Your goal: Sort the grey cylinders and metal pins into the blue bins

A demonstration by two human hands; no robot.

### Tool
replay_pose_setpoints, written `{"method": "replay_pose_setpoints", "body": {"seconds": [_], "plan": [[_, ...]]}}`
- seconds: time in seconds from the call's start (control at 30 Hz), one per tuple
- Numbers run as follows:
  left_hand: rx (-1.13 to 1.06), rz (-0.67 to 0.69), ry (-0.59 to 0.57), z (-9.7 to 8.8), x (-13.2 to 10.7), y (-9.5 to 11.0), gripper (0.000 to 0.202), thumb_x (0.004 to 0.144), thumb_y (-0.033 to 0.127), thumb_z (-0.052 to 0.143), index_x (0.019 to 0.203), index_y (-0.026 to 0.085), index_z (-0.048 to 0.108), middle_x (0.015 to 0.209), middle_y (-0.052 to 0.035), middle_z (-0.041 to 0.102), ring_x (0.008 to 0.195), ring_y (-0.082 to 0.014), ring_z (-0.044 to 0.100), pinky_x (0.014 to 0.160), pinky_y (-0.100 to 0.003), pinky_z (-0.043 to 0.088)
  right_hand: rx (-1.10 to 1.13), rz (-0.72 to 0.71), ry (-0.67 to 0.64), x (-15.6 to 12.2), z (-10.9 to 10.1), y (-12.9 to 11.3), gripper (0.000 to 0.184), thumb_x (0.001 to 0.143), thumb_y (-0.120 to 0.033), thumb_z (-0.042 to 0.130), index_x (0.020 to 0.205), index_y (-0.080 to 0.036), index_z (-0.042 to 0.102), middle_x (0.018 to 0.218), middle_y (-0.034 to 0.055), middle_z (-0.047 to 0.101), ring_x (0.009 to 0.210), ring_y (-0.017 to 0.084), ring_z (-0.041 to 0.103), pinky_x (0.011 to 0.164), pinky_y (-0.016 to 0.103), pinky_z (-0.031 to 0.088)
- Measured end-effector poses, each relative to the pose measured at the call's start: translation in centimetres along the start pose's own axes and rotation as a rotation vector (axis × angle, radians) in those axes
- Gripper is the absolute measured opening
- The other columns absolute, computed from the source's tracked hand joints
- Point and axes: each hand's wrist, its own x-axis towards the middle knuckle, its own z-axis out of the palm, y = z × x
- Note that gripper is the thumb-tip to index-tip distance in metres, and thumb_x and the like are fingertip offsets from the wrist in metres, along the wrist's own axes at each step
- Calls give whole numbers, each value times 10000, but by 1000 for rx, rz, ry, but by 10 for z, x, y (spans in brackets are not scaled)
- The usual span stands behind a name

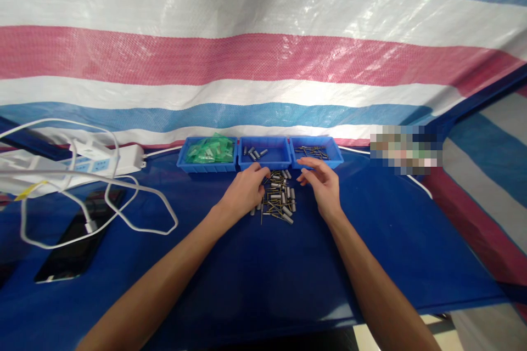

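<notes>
Nearest, a glossy dark-blue tabletop (263, 279) spreads beneath both forearms. Well left of the hands lies a flat black rectangular phone (78, 241), crossed by looping white cables (142, 229). The left hand (244, 191), fingers bent, touches a loose pile's left edge; whether it grips a piece cannot be told. Between the hands, that pile mixes small grey cylinders (287, 211) with thin brass-coloured metal pins (269, 213). The right hand (327, 189) hovers beside it, fingers loosely parted. Just beyond the hands stand three blue plastic bins (274, 154), containing green plastic packets (208, 150), more cylinders and more pins, left to right.
</notes>
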Motion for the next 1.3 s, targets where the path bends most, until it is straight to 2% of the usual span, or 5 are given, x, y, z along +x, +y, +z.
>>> {"method": "replay_pose_setpoints", "body": {"seconds": [0.23, 0.67, 0.93, 1.17, 1.3], "plan": [[-109, -15, 39, 2, 1, 2, 346, 783, 0, 550, 1040, 185, 689, 1033, -72, 632, 763, -172, 637, 695, -290, 528, 25, 13, 5, 0, 0, -2, 250, 867, -368, 757, 1079, -236, 747, 1152, 74, 768, 681, 157, 687, 589, 311, 544], [-488, 30, 173, -21, 4, 15, 359, 868, 63, 587, 1173, 204, 713, 910, -16, 768, 825, -160, 735, 756, -274, 596, 40, 1, -24, -2, 1, -4, 234, 878, -375, 760, 1073, -246, 747, 1122, 66, 773, 679, 160, 683, 606, 320, 546], [-790, -11, 125, -17, 3, 19, 75, 860, 210, 750, 905, 156, 777, 906, -61, 819, 841, -203, 791, 850, -353, 664, 62, 24, -127, -6, 5, -11, 250, 887, -399, 764, 1086, -249, 752, 944, 39, 784, 667, 163, 672, 629, 324, 555], [-977, -113, 106, -20, 2, 23, 236, 799, 278, 839, 978, 145, 762, 831, -69, 819, 758, -223, 801, 743, -330, 682, 92, 56, -254, -10, 6, -15, 223, 881, -411, 784, 1032, -248, 776, 880, 31, 785, 699, 175, 700, 689, 330, 591], [-1004, -185, 78, -21, 3, 21, 312, 825, 281, 809, 1095, 129, 770, 921, -95, 829, 857, -239, 811, 863, -367, 678, 109, 57, -285, -10, 6, -15, 220, 876, -408, 796, 1020, -242, 780, 878, 31, 786, 714, 178, 713, 696, 322, 606]]}}
